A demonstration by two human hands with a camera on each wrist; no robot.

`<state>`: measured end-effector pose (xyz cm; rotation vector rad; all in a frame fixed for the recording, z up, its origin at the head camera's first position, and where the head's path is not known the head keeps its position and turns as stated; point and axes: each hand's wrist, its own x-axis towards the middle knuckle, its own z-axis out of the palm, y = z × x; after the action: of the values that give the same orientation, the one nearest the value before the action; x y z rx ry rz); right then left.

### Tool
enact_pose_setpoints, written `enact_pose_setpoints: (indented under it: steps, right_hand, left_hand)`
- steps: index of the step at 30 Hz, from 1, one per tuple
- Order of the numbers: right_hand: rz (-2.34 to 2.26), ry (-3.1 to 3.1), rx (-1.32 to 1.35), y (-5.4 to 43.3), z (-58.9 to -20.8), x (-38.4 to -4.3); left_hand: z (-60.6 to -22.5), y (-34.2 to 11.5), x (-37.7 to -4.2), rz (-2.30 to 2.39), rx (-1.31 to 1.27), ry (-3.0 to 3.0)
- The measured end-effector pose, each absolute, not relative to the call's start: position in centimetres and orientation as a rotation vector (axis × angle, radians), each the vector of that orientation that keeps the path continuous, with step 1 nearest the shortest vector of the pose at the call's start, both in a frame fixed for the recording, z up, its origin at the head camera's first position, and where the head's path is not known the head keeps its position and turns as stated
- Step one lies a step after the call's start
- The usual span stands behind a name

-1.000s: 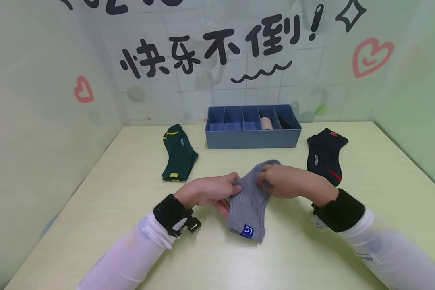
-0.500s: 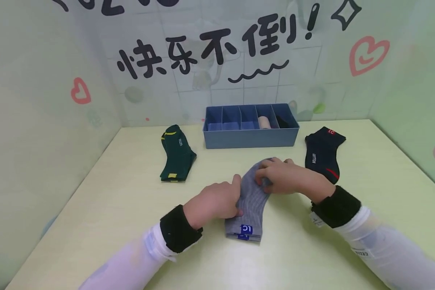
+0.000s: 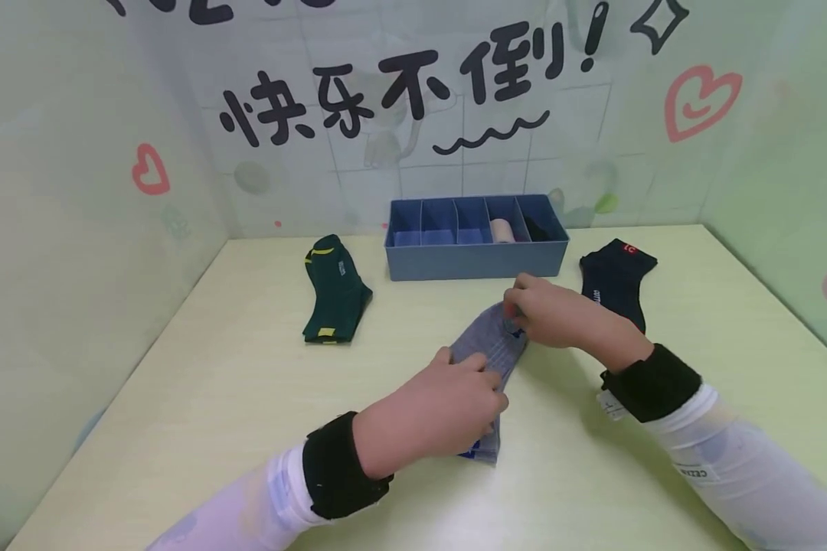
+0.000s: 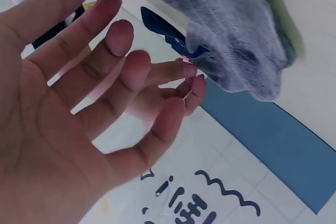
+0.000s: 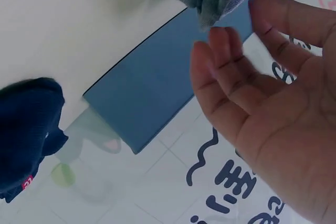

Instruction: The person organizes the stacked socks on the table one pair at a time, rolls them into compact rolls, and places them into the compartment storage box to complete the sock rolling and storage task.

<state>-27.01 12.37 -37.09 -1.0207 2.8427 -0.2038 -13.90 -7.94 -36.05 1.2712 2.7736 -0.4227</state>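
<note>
A pair of grey ribbed socks (image 3: pixel 485 337) with blue labels lies in the middle of the table, toe end away from me. My right hand (image 3: pixel 547 310) pinches the fabric at the far end, the fingertips partly hidden from above. A dark blue patch shows there on the cloth near those fingers. Over the middle of the pair hovers my left hand (image 3: pixel 434 413), its fingers spread and loosely bent, covering much of the leg part. In the left wrist view, nothing lies within the left palm (image 4: pixel 63 129), and the grey socks (image 4: pixel 231 30) show beyond the fingers.
Behind the socks stands a blue divided box (image 3: pixel 475 262) with a pale roll and a dark item in its right compartments. Folded green socks (image 3: pixel 338 295) lie left, navy socks (image 3: pixel 613 279) right, partly behind my right forearm. Printed walls (image 3: pixel 303 184) close off the back and sides.
My left hand has left the socks' left edge and moved right and nearer, over their leg part. The right hand has shifted slightly up and right, drawing the far end with it.
</note>
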Motion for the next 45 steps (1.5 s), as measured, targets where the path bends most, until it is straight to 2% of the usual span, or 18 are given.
enact_pose_setpoints:
  steps: [6,16,24,29,37,45]
  right_hand:
    - [-0.277,2.862,-0.772,12.7,-37.7,-28.0]
    - [-0.341,2.902,-0.733,12.5,-38.1,-28.8]
    - [-0.208,2.96,-0.678,12.6,-38.3,-28.6]
    - [-0.186,2.877,-0.837,12.1,-37.3,-27.5]
    - [-0.152,2.528,-1.339,11.1,-34.2,-22.4]
    - [-0.089,2.545,-1.534,10.9,-35.7,-19.1]
  left_hand:
    - [-36.6,-7.3,-12.7,-0.362,1.3,2.686]
    - [-37.6,-7.0,-12.1,-0.413,1.345,2.67]
    - [-37.5,-7.0,-12.3,-0.41,1.389,2.627]
    - [-37.5,-7.1,-12.5,-0.317,1.331,2.655]
    - [-37.4,-7.4,-13.6,-0.252,1.295,2.739]
    - [-36.6,-8.4,-14.9,0.023,1.115,2.584]
